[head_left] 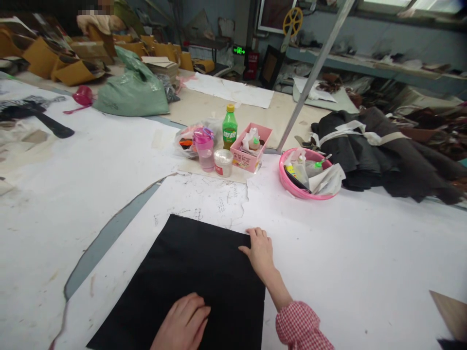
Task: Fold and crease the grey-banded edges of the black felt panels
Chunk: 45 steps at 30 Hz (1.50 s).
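A square piece of black cloth point(189, 282) lies flat on white paper point(328, 253) that covers the table. My left hand point(184, 323) rests palm down on the cloth's near part, fingers together and stretched flat, holding nothing. My right hand point(260, 249) lies at the cloth's far right corner with its fingers flat on the edge; a red checked sleeve point(301, 325) covers that forearm.
Behind the cloth stand a pink bottle point(205, 148), a white jar point(223, 162), a green soda bottle point(229, 126), a pink box point(251, 146) and a pink basin point(304, 175). Dark fabric point(383, 150) is piled at the right. A green bag point(131, 90) and a person are at the back left.
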### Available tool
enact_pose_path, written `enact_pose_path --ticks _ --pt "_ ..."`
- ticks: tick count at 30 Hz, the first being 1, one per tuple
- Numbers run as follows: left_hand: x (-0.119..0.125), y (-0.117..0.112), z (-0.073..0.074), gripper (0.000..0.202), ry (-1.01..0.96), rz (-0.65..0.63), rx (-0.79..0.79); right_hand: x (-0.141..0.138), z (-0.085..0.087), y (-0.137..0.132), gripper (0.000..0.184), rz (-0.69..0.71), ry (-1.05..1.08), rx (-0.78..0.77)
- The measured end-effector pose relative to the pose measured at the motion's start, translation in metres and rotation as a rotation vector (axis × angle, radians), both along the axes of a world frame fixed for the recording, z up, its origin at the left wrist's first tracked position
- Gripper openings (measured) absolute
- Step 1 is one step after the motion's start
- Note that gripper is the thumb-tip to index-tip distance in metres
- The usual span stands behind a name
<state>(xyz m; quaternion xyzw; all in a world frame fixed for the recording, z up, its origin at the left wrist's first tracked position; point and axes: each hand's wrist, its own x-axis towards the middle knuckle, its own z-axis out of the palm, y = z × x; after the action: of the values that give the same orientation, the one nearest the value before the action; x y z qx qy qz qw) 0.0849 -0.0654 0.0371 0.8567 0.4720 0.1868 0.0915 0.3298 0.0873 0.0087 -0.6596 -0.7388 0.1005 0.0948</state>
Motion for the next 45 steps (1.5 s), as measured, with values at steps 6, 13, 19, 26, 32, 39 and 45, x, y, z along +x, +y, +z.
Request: enact_pose_path --ticks 6,13,19,26,32,39,45 --pt "0.044 0.139 0.011 0.037 0.014 -0.048 -0.216 0.0 -0.001 0.023 0.041 0.066 -0.061 -0.099" --pt "0.061 0.2 -0.014 0.024 0.03 -0.202 -0.327 0.007 -0.004 0.023 0.03 0.137 0.016 -0.136" --pt "0.049 0.194 -0.02 0.025 0.009 -0.133 -0.287 0.014 -0.002 0.013 0.034 0.11 0.102 -0.076" --pt "0.038 0.174 -0.026 0.023 -0.006 -0.05 -0.174 0.014 0.001 -0.022 0.031 0.106 0.168 0.103" --pt "0.04 0.169 -0.024 0.018 0.071 -0.119 -0.166 0.006 -0.016 -0.027 0.037 0.149 0.141 0.153" --pt "0.039 0.17 -0.024 0.013 0.151 -0.109 -0.122 0.009 -0.03 -0.03 0.03 0.156 0.125 0.2" --pt "0.036 0.169 -0.024 0.01 0.197 -0.084 -0.101 0.008 -0.03 -0.03 0.029 0.149 0.098 0.201"
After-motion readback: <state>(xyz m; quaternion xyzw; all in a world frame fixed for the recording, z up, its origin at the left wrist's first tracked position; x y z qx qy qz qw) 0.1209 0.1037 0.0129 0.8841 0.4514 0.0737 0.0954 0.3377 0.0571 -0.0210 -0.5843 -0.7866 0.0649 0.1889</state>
